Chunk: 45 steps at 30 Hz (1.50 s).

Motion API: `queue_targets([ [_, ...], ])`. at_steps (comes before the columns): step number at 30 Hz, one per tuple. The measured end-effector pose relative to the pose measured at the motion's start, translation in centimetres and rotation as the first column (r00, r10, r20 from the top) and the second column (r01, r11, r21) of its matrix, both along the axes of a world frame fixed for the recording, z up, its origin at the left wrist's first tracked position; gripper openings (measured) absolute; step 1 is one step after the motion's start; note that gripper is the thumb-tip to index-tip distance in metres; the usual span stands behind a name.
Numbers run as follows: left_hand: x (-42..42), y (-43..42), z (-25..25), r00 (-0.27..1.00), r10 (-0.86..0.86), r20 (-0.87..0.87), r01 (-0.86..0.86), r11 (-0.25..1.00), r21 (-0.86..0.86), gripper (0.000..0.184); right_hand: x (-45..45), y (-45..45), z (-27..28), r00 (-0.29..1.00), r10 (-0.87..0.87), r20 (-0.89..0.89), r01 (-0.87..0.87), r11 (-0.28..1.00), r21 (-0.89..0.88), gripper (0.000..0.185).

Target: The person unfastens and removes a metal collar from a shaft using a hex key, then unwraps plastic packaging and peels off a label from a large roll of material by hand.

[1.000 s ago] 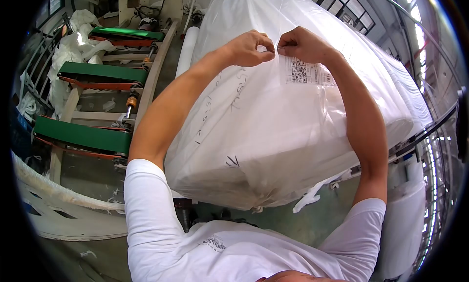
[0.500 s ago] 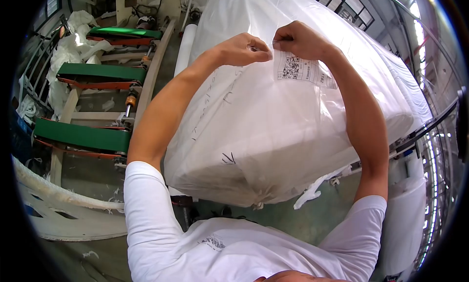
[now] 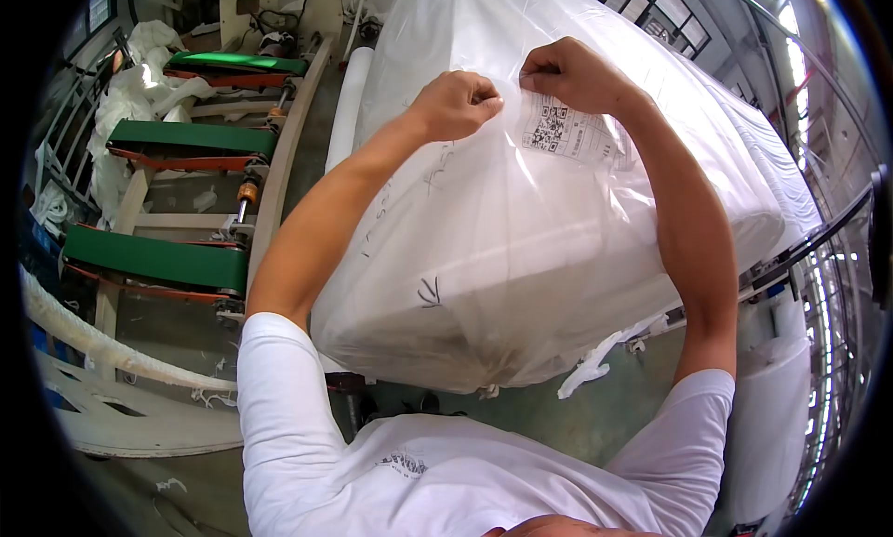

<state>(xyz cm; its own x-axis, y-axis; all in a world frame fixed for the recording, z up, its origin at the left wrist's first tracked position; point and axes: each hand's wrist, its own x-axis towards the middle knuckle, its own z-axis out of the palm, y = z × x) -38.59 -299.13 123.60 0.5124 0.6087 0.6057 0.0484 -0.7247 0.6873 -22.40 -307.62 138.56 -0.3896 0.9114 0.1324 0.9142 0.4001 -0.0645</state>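
A large bundle wrapped in clear plastic film [image 3: 521, 258] lies in front of me, with black handwriting on it. My left hand [image 3: 462, 105] is closed in a pinch on the film, left of the label. A printed label with a square code [image 3: 567, 135] shows at the upper middle of the bundle. Just above the label's left end, my right hand [image 3: 569, 75] pinches the film too. The film between the two hands is pulled into folds, and a short gap separates them.
On the left stands a frame with green belts [image 3: 191, 139] and crumpled white plastic [image 3: 139, 86] beside it. A white roll [image 3: 352, 105] lies along the bundle's left side. Another wrapped roll [image 3: 767, 425] stands at the lower right. A dark rail runs at the right.
My left hand has moved left and slightly down, away from my right hand. The film and its handwriting have shifted left with it. My right hand has moved slightly left and up.
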Motion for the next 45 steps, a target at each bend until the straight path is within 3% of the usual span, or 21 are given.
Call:
queue_targets([
  [3,-1.1,-0.7,0.4,0.967,-0.254,0.010,0.252,0.955,-0.158,0.028,-0.1,0.2,-0.1,0.998,-0.021,-0.052,0.019,0.999,-0.039,0.018],
  [4,-1.7,-1.0,0.9,0.959,-0.246,-0.142,0.226,0.964,-0.140,0.026,-0.1,0.3,-0.1,0.999,-0.015,-0.040,0.014,0.999,-0.040,0.018],
  [10,-1.4,-1.4,0.4,0.960,-0.254,-0.121,0.251,0.967,-0.044,0.021,-0.2,0.4,-0.1,1.000,-0.008,-0.016,0.008,1.000,-0.024,0.020],
  [13,-0.8,-2.5,0.5,0.984,-0.123,-0.132,0.114,0.990,-0.079,0.018,-0.6,-0.3,-0.2,1.000,0.028,0.005,-0.029,0.999,0.032,0.018],
  [19,1.5,-3.7,-0.8,0.970,0.239,-0.039,-0.237,0.970,0.057,0.022,-0.6,-0.5,-0.9,1.000,0.025,0.011,-0.026,0.991,0.135,0.018],
  [22,1.8,-3.5,-1.1,0.958,0.283,-0.048,-0.281,0.958,0.053,0.027,-0.7,-0.6,-1.1,0.999,0.034,0.028,-0.038,0.984,0.176,0.017],
  [28,2.9,-4.6,-0.9,0.878,0.470,-0.088,-0.474,0.879,-0.039,0.032,-1.1,-0.8,-1.3,0.998,0.023,0.057,-0.035,0.974,0.224,0.015],
  [31,2.2,-5.2,1.2,0.867,0.400,-0.298,-0.467,0.860,-0.205,0.032,-1.1,-0.8,-1.4,0.997,0.031,0.076,-0.049,0.969,0.241,0.015],
  [34,3.8,-1.4,-1.9,0.780,0.567,-0.265,-0.625,0.725,-0.289,0.033,-0.3,-0.8,-1.2,0.997,0.044,0.058,-0.059,0.959,0.278,0.015],
  [37,2.5,-2.1,-4.5,0.911,0.399,-0.109,-0.412,0.854,-0.318,0.038,0.3,-0.5,0.0,0.994,-0.025,0.110,-0.005,0.964,0.265,0.015],
  [40,1.2,-3.9,-2.9,0.972,0.186,0.145,-0.129,0.934,-0.334,0.041,0.1,-0.3,-0.2,0.996,0.043,0.084,-0.062,0.967,0.247,0.015],
  [43,-0.7,-6.0,-1.0,0.994,-0.073,0.079,0.097,0.929,-0.358,0.037,-1.0,-1.0,0.3,0.997,0.063,0.040,-0.071,0.971,0.228,0.015],
  [44,-1.1,-5.9,-1.3,0.986,-0.151,0.072,0.166,0.939,-0.303,0.028,-0.9,-0.6,0.2,0.997,0.067,0.049,-0.077,0.968,0.238,0.015],
  [45,-1.3,-6.0,-1.4,0.981,-0.157,0.114,0.187,0.921,-0.342,0.026,-0.8,-0.4,0.2,0.996,0.072,0.058,-0.084,0.965,0.248,0.015],
])
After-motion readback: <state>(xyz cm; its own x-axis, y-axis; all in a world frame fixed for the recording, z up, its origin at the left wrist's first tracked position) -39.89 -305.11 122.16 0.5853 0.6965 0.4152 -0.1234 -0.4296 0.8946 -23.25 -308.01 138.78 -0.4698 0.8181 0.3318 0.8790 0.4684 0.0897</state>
